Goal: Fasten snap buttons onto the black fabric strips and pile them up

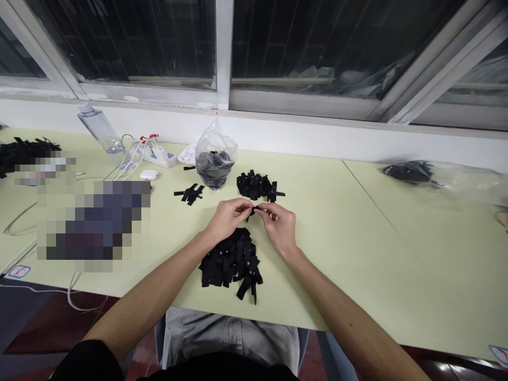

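Between my two hands is a small black fabric strip (251,212), pinched at both sides by thumbs and fingertips. My left hand (229,218) closes on its left side, and my right hand (280,225) grips the right side. Below them on the table lies a large pile of black strips (228,262), some with small pale marks. Just beyond my hands sits a second pile of black strips (256,185). A smaller scatter of black strips (190,194) lies to the left. Fingers partly cover the held strip.
A clear plastic bag (216,156) with black pieces stands at the back. Left are a water bottle (101,129), a power strip (161,156) with white cables, a white earbud case (148,174) and a blurred-out dark object (99,219). Another plastic bag (448,177) lies right.
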A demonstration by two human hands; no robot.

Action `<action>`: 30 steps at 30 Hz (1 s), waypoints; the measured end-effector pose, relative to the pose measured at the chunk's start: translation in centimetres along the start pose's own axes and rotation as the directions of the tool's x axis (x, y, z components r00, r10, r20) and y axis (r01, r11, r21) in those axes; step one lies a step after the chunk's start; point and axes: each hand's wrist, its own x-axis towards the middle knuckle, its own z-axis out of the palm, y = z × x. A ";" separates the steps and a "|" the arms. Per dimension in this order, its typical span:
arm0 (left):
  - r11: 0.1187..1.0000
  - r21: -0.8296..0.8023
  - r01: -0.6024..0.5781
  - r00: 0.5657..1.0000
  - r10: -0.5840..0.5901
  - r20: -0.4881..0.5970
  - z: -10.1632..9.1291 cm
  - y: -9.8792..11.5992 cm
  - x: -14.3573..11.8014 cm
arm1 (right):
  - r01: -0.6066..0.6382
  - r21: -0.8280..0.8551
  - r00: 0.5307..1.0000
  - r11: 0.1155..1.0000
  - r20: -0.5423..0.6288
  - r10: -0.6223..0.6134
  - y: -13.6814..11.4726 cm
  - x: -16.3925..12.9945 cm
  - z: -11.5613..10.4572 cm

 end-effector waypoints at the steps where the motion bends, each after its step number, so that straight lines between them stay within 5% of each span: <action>1: 1.000 0.013 -0.002 1.000 0.002 0.004 0.0 0.0 0.0 | -0.004 -0.013 1.000 1.000 0.005 0.004 0.0 0.0 0.0; 24: 0.987 -0.140 0.075 0.997 -0.075 0.005 0.0 0.3 -0.2 | 0.014 -0.137 0.998 0.990 0.061 -0.006 0.1 -0.1 0.0; 30: 0.986 -0.155 0.068 0.997 -0.071 -0.018 0.4 0.8 -0.2 | -0.029 -0.049 0.998 0.998 0.053 0.031 -0.6 0.1 -0.1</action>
